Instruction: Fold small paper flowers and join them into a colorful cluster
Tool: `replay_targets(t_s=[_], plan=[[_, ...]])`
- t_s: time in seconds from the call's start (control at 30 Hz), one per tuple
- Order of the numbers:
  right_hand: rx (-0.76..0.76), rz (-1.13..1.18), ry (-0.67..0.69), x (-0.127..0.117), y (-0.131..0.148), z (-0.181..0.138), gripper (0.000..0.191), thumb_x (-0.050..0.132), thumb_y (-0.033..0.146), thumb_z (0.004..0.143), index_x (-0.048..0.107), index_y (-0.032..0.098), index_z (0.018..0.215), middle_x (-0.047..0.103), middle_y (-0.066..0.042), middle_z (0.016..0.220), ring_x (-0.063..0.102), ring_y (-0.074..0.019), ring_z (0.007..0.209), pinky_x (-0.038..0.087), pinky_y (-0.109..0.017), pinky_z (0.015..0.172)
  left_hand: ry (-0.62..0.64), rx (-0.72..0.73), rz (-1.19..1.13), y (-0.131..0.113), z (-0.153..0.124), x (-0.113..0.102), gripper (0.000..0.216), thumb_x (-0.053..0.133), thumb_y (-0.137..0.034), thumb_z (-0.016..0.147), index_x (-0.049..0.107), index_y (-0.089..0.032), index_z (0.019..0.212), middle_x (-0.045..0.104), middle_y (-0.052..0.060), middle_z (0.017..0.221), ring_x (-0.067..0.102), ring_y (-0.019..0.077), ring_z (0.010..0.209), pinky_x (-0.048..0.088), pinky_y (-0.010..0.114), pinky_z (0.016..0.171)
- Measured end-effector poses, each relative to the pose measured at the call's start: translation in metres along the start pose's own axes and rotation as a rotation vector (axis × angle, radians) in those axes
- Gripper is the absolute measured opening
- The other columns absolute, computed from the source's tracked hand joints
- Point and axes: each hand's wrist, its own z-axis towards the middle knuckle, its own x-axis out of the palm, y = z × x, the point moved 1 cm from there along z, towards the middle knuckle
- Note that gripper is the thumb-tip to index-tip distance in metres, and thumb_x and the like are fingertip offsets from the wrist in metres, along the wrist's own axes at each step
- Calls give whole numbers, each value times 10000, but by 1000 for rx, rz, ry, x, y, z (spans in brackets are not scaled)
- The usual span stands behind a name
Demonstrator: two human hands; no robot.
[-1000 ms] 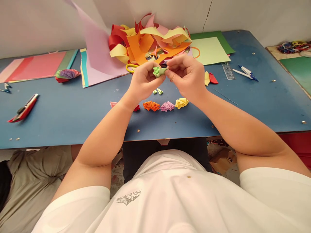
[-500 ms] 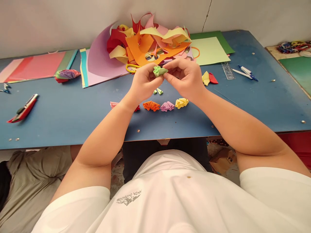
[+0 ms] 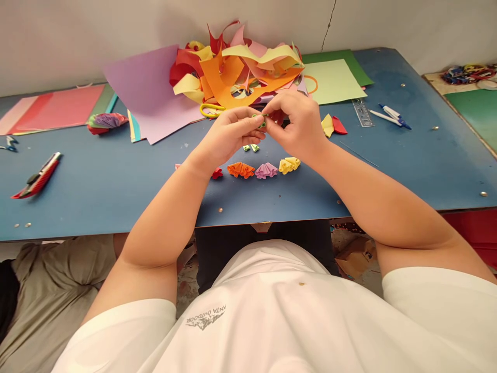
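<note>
Above the blue table, my left hand [image 3: 235, 132] and my right hand [image 3: 297, 122] meet with their fingers closed around a small green rolled paper piece [image 3: 264, 124]. Fingers hide most of it; only curled green edges show. Right thumb and index finger pinch its far side, while the left thumb presses from the near side. Just below the hands lie two little green paper rolls [image 3: 251, 148]. A row of pleated paper pieces runs nearer the table edge: orange [image 3: 240, 169], purple [image 3: 266, 170] and yellow [image 3: 289, 165], plus red [image 3: 217, 173] partly behind my left forearm.
Behind my hands, paper scraps [image 3: 229, 67] are heaped beside a purple sheet [image 3: 151, 88] and yellow-handled scissors [image 3: 212, 110]. A red utility knife [image 3: 38, 176] lies left. Pens [image 3: 394, 117], a clear ruler [image 3: 363, 112] and a thin wire [image 3: 359, 154] are right. Someone's clothed leg [image 3: 66, 280] shows lower left.
My hands have turned the green paper piece, and my left fingers now cover more of it. The purple sheet's curled far edge has flopped flatter toward the left.
</note>
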Motion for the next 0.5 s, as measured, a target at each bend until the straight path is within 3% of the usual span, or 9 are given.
replay_targets(t_s=[0.13, 0.23, 0.33, 0.5], plan=[[-89, -33, -36, 6, -7, -3, 174, 760, 474, 1247, 854, 337, 1196, 923, -66, 1158, 885, -293, 1056, 798, -482, 954, -27, -58, -60, -9, -5, 4, 126, 978, -229, 1118, 914, -199, 1013, 895, 12, 973, 902, 102, 926, 730, 210, 923], [-106, -30, -57, 9, -15, -4, 259, 716, 567, 1287, 833, 342, 1236, 912, -65, 1143, 877, -285, 986, 806, -498, 942, -40, -110, -108, -13, -7, 7, 173, 921, -204, 1167, 926, -179, 996, 907, 21, 982, 885, 81, 885, 714, 192, 916], [-173, -47, -74, 8, -20, -3, 343, 651, 631, 1306, 804, 364, 1155, 894, -66, 1104, 852, -289, 948, 807, -521, 922, -45, -141, -168, -14, -6, 9, 238, 833, -182, 1219, 937, -183, 1005, 910, 11, 980, 863, 63, 846, 700, 168, 870], [-315, 21, -68, 2, -16, 1, 405, 540, 616, 1337, 850, 387, 1213, 911, -75, 1143, 883, -292, 1034, 817, -516, 930, -11, -163, -215, -12, -6, 8, 347, 756, -159, 1256, 940, -168, 961, 904, 10, 947, 851, 51, 840, 686, 148, 857]])
